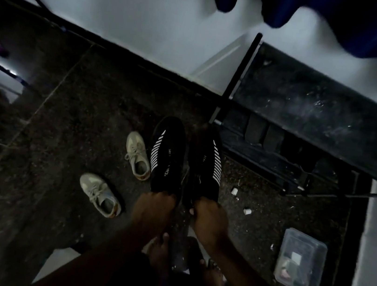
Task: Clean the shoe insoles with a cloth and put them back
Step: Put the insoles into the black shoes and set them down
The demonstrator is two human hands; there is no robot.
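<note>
Black shoes with white side stripes, one per hand, were held up over the dark speckled floor [85, 107], toes pointing away. Left grip [154, 207] was clamped on the heel collar of the left black shoe [167, 154]. Right grip [210, 219] was clamped the same way on the right black shoe [205, 163]. Each shoe hung out forward of its grip. The two were just beside each other, maybe touching; too dark to tell.

Insoles weren't visible, presumably inside the shoes, just ahead of the fingertips. No cloth in sight either.

Handling guess: uppers looked soft and light, so the collar would flex under a pinch. Fine for carrying, poor for bracing. Insoles were likely thin and floppy, possibly stuck at the toe. Best hold would be the insole's heel edge, peeled up and back, with the other grip steadying the shoe at midfoot.

Also on the floor: white sneakers [138, 155] left of the black pair, a clear plastic box [308, 237] at right, and a low dark rack [322, 109] beyond.
</note>
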